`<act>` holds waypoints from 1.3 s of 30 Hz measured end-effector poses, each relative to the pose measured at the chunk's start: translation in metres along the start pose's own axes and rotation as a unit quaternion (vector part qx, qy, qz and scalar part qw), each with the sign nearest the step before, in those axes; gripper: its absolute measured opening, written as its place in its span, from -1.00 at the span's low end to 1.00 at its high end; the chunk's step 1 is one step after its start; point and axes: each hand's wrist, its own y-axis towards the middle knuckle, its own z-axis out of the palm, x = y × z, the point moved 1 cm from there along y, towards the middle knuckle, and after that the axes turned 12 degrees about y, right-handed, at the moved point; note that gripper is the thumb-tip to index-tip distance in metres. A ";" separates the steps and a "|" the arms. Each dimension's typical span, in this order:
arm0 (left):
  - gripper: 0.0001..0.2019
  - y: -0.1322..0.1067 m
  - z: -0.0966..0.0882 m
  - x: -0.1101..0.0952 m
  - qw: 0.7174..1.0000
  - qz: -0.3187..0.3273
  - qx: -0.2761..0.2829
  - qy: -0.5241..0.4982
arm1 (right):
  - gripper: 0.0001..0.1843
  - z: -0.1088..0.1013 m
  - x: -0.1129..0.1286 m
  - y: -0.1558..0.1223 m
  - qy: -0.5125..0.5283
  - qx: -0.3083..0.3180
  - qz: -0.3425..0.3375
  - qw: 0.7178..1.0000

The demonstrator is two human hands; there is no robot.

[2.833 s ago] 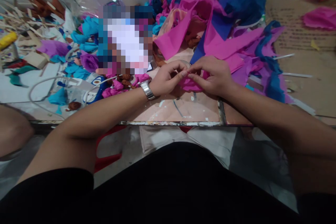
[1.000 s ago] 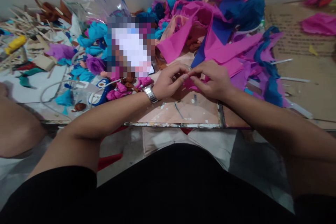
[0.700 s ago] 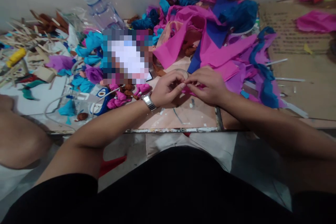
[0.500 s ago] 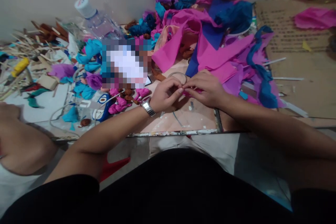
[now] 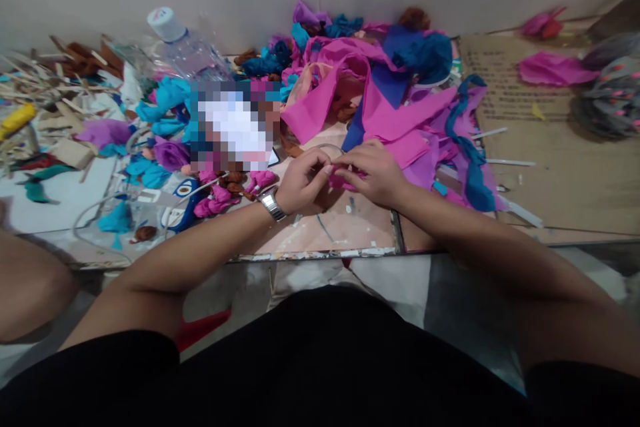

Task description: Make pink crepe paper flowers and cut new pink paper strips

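A seated person is working a small piece of pink crepe paper over a paint-flecked board; the left hand, a metal watch at its wrist, is pinching the paper between thumb and fingers, and the right hand is gripping it from the other side; the paper is sitting just above the board, between the two hands. Behind them, a heap of pink, purple and blue crepe strips is spilling across the board; turquoise paper flowers and a clear plastic bottle are lying to the left, wooden sticks farther left; a sheet of cardboard is lying to the right; another person's knee is showing at lower left.
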 end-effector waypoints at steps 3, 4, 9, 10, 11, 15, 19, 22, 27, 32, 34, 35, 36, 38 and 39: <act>-0.65 0.000 0.000 0.001 1.000 0.008 -0.007 0.013 | -0.72 0.000 -0.001 -0.001 -0.002 0.014 -0.003 1.000; -0.65 0.001 0.000 0.000 1.000 0.013 -0.004 0.017 | -0.71 0.000 -0.001 -0.001 -0.002 0.014 -0.002 1.000; -0.65 0.002 0.001 -0.001 0.999 0.030 -0.005 0.019 | -0.67 0.000 -0.001 -0.001 0.003 -0.005 0.008 1.000; -0.66 0.003 0.001 -0.001 0.999 0.033 -0.006 0.018 | -0.68 0.000 -0.001 -0.001 0.007 -0.008 0.006 1.000; -0.66 0.003 0.001 -0.001 0.999 0.036 -0.005 0.017 | -0.69 0.000 -0.002 -0.002 0.011 -0.012 0.003 1.000; -0.63 0.005 0.003 -0.001 0.999 0.041 0.003 0.015 | -0.74 0.000 -0.003 -0.003 0.015 -0.021 -0.006 1.000; -0.61 0.006 0.004 0.001 0.999 0.046 0.015 0.006 | -0.73 0.000 -0.004 -0.003 -0.006 -0.019 0.000 1.000; -0.62 0.006 0.005 0.002 0.999 0.048 0.013 -0.003 | -0.73 -0.002 -0.004 -0.002 -0.011 -0.024 -0.015 1.000; -0.67 0.005 0.005 0.004 0.999 0.045 0.009 -0.017 | -0.78 -0.002 -0.002 -0.002 -0.018 -0.034 -0.034 0.999; -0.67 0.004 0.004 0.004 0.999 0.002 -0.016 -0.031 | -0.78 -0.002 -0.001 -0.002 -0.029 -0.037 -0.021 0.999; -0.69 0.004 0.004 0.003 0.999 0.003 -0.029 -0.029 | -0.77 -0.001 0.000 -0.002 -0.036 -0.037 -0.012 0.999; -0.69 0.004 0.003 0.002 0.999 0.011 -0.032 -0.024 | -0.78 -0.001 0.001 -0.002 -0.038 -0.038 -0.009 0.998; -0.70 0.004 0.003 0.002 0.999 0.019 -0.034 -0.018 | -0.78 -0.001 0.001 -0.002 -0.040 -0.039 -0.009 0.998; -0.69 0.004 0.003 0.001 0.999 0.030 -0.034 -0.004 | -0.80 -0.002 0.001 -0.002 -0.041 -0.043 -0.016 0.998; -0.68 0.004 0.003 0.000 0.999 0.032 -0.035 0.000 | -0.82 -0.002 0.001 -0.002 -0.040 -0.043 -0.021 0.998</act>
